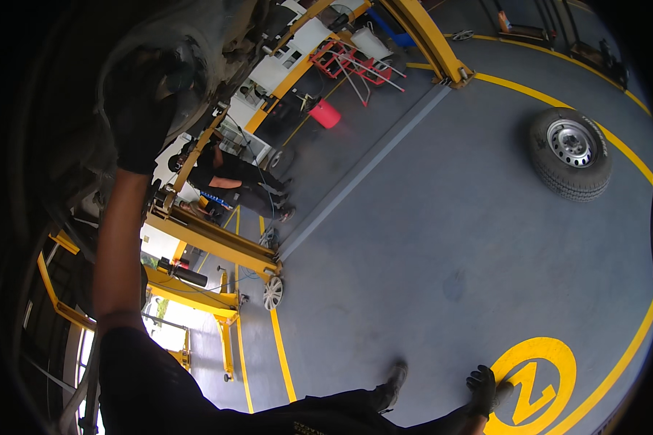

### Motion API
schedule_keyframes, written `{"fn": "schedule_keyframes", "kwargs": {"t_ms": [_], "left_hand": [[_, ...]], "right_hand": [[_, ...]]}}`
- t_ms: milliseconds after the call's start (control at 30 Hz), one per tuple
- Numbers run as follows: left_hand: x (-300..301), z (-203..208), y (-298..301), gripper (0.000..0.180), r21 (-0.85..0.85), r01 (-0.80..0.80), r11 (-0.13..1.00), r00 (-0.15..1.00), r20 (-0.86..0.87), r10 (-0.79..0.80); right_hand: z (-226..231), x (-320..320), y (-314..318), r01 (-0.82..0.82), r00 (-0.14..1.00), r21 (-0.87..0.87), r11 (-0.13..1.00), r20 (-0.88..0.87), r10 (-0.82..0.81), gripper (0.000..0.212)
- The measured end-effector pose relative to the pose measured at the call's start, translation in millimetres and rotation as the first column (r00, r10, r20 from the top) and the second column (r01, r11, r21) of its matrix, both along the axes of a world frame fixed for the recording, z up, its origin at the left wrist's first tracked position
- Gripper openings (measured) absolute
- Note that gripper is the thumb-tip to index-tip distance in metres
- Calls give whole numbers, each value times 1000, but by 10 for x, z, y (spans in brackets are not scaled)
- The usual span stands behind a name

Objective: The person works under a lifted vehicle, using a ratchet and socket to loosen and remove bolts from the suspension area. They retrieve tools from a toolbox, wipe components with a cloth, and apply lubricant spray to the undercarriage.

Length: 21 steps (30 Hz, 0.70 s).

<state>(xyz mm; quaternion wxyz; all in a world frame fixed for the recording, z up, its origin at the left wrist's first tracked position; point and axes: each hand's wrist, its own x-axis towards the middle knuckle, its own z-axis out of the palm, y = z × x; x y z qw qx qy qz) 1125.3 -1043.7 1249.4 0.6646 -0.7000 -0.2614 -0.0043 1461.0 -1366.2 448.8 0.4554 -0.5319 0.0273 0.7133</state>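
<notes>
My left hand (134, 119), in a black glove, is raised to a rounded, dull grey part (196, 69) on the underside of a vehicle. Its fingers are lost in shadow, so their grip and anything in them cannot be made out. Down at the lower right hangs my right hand (479, 386), also gloved in black. Its fingers are apart and loosely bent, with nothing in them. It appears over the yellow ring (569, 370) painted on the grey floor.
A wheel with a tyre (572, 154) lies on the floor at right. Yellow lift posts (432, 36) stand beyond, with a silver hubcap (273, 293) beside one base. A person in black (232, 177) is farther off. Behind are a red container (324, 114) and a red metal frame (355, 69).
</notes>
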Motion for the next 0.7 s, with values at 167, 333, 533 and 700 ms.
{"fn": "schedule_keyframes", "kwargs": {"t_ms": [167,333,533,700], "left_hand": [[-59,-68,70,49,112,11,994,1000,5,-12],[-32,-265,80,49,46,66,997,996,-57,-63],[192,-738,240,45,-239,1,971,998,63,15],[615,-337,248,45,-395,204,896,979,70,-192]], "right_hand": [[69,-179,43,-10,1000,-25,1000,-9,10,34],[232,-338,181,-38,999,-31,999,-10,38,30],[406,-348,214,17,1000,159,987,9,-19,30],[355,-229,-67,15,1000,36,999,9,-15,32]]}}
